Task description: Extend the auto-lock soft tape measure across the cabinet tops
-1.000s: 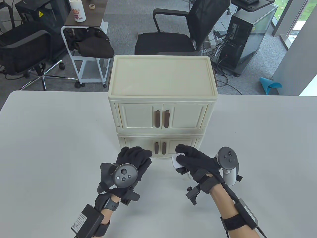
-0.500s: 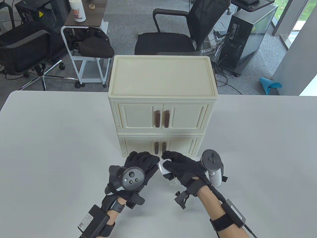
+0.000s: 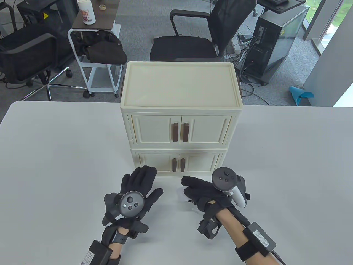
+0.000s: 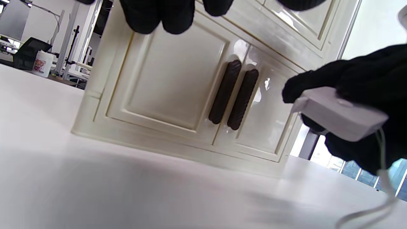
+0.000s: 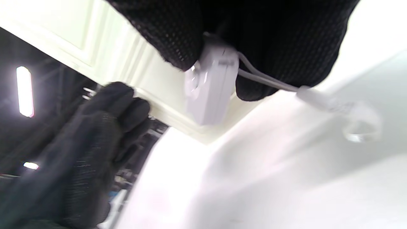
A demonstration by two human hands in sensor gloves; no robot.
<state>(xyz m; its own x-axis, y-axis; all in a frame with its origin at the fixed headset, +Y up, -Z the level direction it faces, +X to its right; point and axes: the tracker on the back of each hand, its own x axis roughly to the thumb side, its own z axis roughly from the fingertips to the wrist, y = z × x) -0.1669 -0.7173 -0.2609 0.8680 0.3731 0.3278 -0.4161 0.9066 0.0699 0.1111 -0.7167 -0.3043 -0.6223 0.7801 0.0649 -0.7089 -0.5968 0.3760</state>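
A cream two-tier cabinet (image 3: 180, 91) with brown door handles stands mid-table; its lower doors (image 4: 178, 82) fill the left wrist view. My right hand (image 3: 200, 190) grips a small white tape measure case (image 4: 341, 113) just above the table in front of the cabinet; the case also shows in the right wrist view (image 5: 211, 87), with a thin white cord and loop (image 5: 359, 119) hanging from it. In the table view the case is almost hidden under the hand. My left hand (image 3: 139, 186) is open and empty, fingers spread, to the left of the right hand.
The white table (image 3: 55, 154) runs wide to both sides of the cabinet. Beyond its far edge stand a black office chair (image 3: 204, 38), a white cart (image 3: 93, 55) and a computer tower (image 3: 275, 41).
Both hands came together in front of the cabinet, then drew back toward me. My left hand moved left and spread open. My right hand turned palm down over the case.
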